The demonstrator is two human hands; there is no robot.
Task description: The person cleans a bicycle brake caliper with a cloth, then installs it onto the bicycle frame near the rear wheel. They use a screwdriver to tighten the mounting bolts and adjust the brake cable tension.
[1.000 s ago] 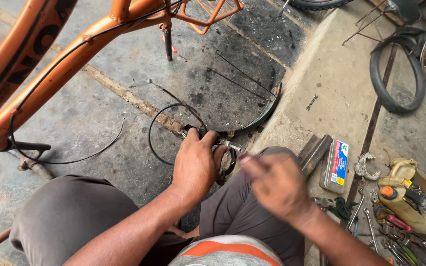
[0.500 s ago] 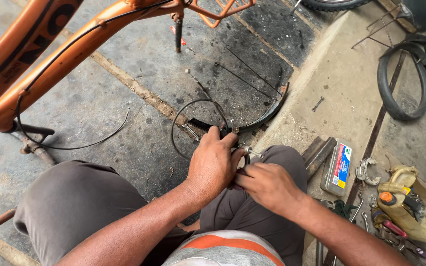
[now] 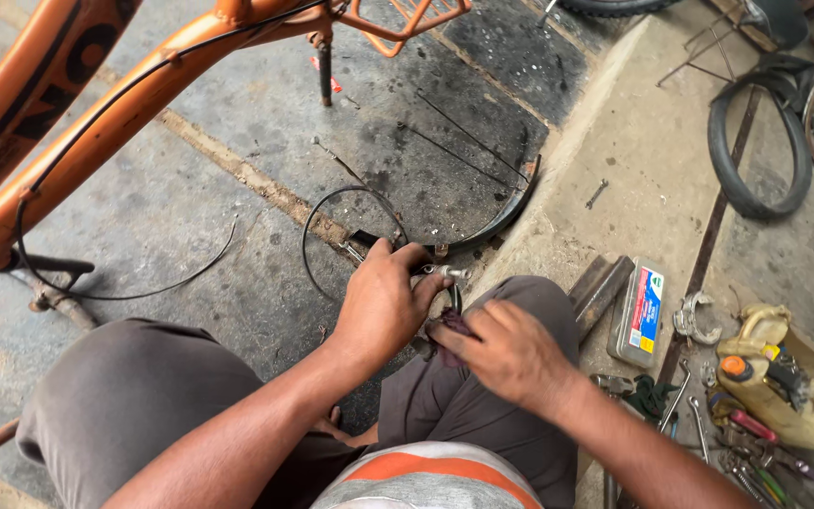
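Observation:
My left hand [image 3: 383,303] grips a small metal bicycle brake part [image 3: 442,274] over my right knee; a looped black cable [image 3: 341,231] runs from it onto the concrete floor. My right hand [image 3: 504,351] pinches a dark maroon rag [image 3: 451,328] and presses it against the part just under my left fingers. A curved black mudguard [image 3: 506,212] lies on the floor just beyond both hands. I am crouched in grey trousers.
An orange bicycle frame [image 3: 115,113] stands at upper left with a thin cable hanging. A flat tin [image 3: 638,311], pale oil jug [image 3: 784,377], wrenches [image 3: 685,401] and hand tools lie right. A black tyre [image 3: 756,141] rests at upper right beside a spoked wheel.
My right hand came in from the right and closed on the rag against the part held by my left hand. The view shifted slightly; the left hand kept its grip.

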